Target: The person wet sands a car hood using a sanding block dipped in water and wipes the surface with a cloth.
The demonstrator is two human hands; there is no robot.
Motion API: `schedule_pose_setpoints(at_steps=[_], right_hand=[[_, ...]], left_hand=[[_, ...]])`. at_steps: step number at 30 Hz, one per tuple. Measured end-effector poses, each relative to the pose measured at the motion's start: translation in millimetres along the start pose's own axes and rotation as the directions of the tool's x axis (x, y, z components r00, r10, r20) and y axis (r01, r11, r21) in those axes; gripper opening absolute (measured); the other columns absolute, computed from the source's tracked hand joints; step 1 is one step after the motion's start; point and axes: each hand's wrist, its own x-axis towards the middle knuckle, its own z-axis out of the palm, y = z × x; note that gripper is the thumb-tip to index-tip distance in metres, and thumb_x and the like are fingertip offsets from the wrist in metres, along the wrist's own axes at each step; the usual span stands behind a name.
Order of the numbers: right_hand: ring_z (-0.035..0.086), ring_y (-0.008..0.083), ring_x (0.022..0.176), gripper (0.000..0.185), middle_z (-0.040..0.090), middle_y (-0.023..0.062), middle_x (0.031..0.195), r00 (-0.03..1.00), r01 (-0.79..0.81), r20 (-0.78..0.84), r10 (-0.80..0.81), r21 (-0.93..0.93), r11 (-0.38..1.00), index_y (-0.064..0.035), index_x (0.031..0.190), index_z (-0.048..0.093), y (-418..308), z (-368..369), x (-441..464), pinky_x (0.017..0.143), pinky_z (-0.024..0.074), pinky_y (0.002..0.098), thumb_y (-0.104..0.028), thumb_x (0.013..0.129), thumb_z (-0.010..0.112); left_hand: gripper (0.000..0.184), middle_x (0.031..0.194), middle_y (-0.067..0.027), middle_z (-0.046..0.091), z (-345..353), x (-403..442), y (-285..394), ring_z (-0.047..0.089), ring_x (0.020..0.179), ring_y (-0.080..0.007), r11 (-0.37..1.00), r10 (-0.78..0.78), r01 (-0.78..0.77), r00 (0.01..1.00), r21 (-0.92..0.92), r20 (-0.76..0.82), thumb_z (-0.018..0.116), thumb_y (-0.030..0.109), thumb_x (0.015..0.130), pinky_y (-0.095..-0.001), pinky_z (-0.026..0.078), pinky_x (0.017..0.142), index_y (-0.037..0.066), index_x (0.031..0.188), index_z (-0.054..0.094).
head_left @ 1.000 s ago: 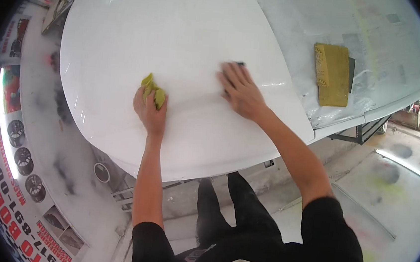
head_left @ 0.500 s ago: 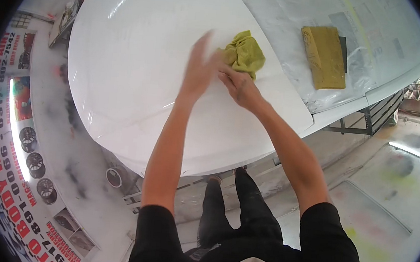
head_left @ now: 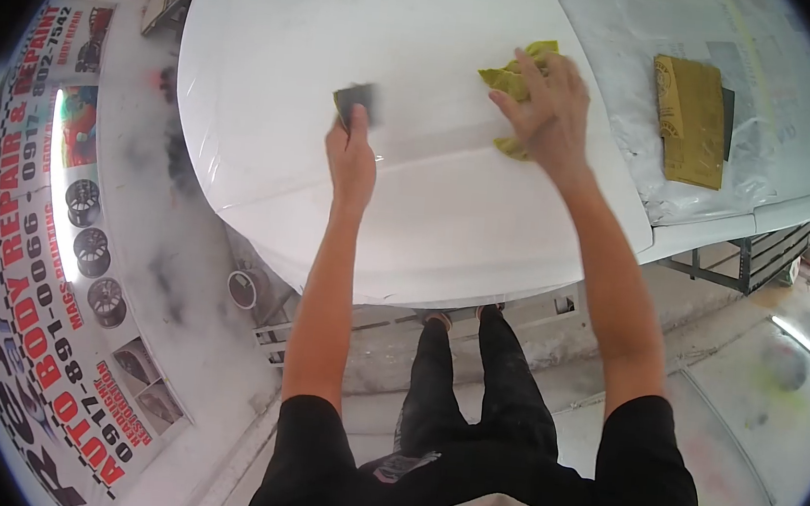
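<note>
Pinched between the thumb and fingers of my left hand point(head_left: 349, 166) is a small folded piece of sandpaper point(head_left: 358, 101), dark grey on one face and yellow on the other. It is held over the white car hood point(head_left: 269, 159). To the right, my right hand point(head_left: 554, 112) curls over a crumpled yellow-green cloth point(head_left: 503, 81) that lies on the hood. Parts of the cloth stick out between and below the fingers; the rest is hidden under the palm.
Clear plastic sheeting point(head_left: 617, 137) covers the car beyond the hood's right edge. On it rests a folded brown paper packet point(head_left: 688, 119) with a dark sheet point(head_left: 726, 124) partly under it. A black slatted rack point(head_left: 761, 255) stands at right; a printed banner point(head_left: 52, 319) lines the left.
My hands were close together beside the cloth. My left hand has moved left and now shows the sandpaper, while my right hand has moved up and right onto the cloth. The view has shifted slightly.
</note>
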Motion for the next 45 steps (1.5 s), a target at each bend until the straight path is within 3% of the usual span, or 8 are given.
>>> schedule_pose_setpoints(at_steps=[4,6,15,22,26,30,38,45], right_hand=[[0.032,0.0520,0.142,0.062,0.035,0.0142,0.159,0.979,0.076,0.199,-0.040,-0.175,0.982,-0.0315,0.146,0.055,46.2,18.8,-3.6,0.108,0.0285,0.0760,-0.043,0.089,0.075],[0.032,0.0511,0.144,0.062,0.036,0.0133,0.158,0.975,0.147,0.189,-0.119,-0.144,0.978,-0.0325,0.148,0.052,64.9,30.3,2.3,0.111,0.0279,0.0741,-0.042,0.090,0.074],[0.030,0.0480,0.148,0.063,0.037,0.0129,0.158,0.953,0.222,0.215,-0.212,-0.024,0.975,-0.0291,0.148,0.052,82.7,23.5,12.8,0.118,0.0244,0.0698,-0.034,0.089,0.072],[0.031,0.0451,0.149,0.065,0.039,0.0133,0.158,0.962,0.183,0.213,-0.171,-0.040,0.982,-0.0287,0.147,0.054,78.8,29.4,10.8,0.122,0.0242,0.0643,-0.031,0.085,0.073],[0.031,0.0449,0.149,0.069,0.038,0.0129,0.160,0.963,0.173,0.217,-0.162,-0.030,0.984,-0.0291,0.147,0.054,75.9,24.7,13.4,0.122,0.0240,0.0645,-0.031,0.082,0.075],[0.030,0.0450,0.150,0.070,0.038,0.0130,0.160,0.960,0.143,0.243,-0.142,0.014,0.990,-0.0286,0.146,0.055,77.5,17.3,17.3,0.122,0.0234,0.0644,-0.030,0.080,0.076],[0.033,0.0468,0.147,0.067,0.040,0.0166,0.158,0.976,0.097,0.192,-0.101,0.029,0.995,-0.0213,0.144,0.057,84.7,27.5,15.0,0.122,0.0237,0.0649,-0.022,0.079,0.073],[0.035,0.0478,0.145,0.062,0.042,0.0191,0.155,0.998,0.013,0.068,-0.018,0.066,0.998,-0.0118,0.141,0.058,86.5,33.1,11.3,0.120,0.0265,0.0654,-0.017,0.080,0.069]], left_hand=[[0.047,0.155,-0.0264,0.043,20.9,49.8,-47.4,0.040,0.142,-0.0441,0.483,0.578,-0.435,0.810,0.760,0.097,0.049,0.019,0.106,-0.0514,0.035,0.117,-0.005,0.147,0.046],[0.051,0.159,-0.0263,0.037,55.0,56.8,-64.7,0.034,0.147,-0.0445,0.316,0.464,-0.513,0.817,0.798,0.342,0.053,0.023,0.105,-0.0553,0.028,0.122,-0.004,0.147,0.045],[0.059,0.165,-0.0255,0.029,19.4,-10.5,-85.0,0.023,0.154,-0.0437,0.416,0.320,-0.491,0.867,0.765,0.383,0.056,0.026,0.103,-0.0555,0.024,0.124,-0.003,0.152,0.041],[0.052,0.153,-0.0284,0.044,44.9,273.7,-35.8,0.039,0.143,-0.0455,0.529,0.423,-0.494,0.858,0.689,0.291,0.052,0.029,0.104,-0.0588,0.032,0.117,0.001,0.148,0.048],[0.050,0.150,-0.0315,0.044,49.6,192.2,-69.0,0.039,0.140,-0.0502,0.251,0.639,-0.629,0.679,0.736,0.362,0.052,0.028,0.104,-0.0597,0.032,0.116,-0.001,0.144,0.051],[0.069,0.165,-0.0279,0.025,13.3,-6.0,-75.6,0.022,0.153,-0.0483,0.433,0.190,-0.512,0.856,0.742,0.480,0.068,0.020,0.093,-0.0640,0.019,0.123,0.005,0.155,0.042],[0.047,0.144,-0.0292,0.049,120.5,351.8,-33.4,0.043,0.137,-0.0462,0.169,0.690,-0.526,0.667,0.834,0.281,0.049,0.032,0.105,-0.0597,0.035,0.113,-0.002,0.138,0.052],[0.070,0.165,-0.0272,0.027,71.0,21.5,-59.7,0.023,0.154,-0.0479,0.405,0.301,-0.647,0.762,0.646,0.573,0.063,0.025,0.095,-0.0625,0.018,0.124,0.004,0.157,0.038]])
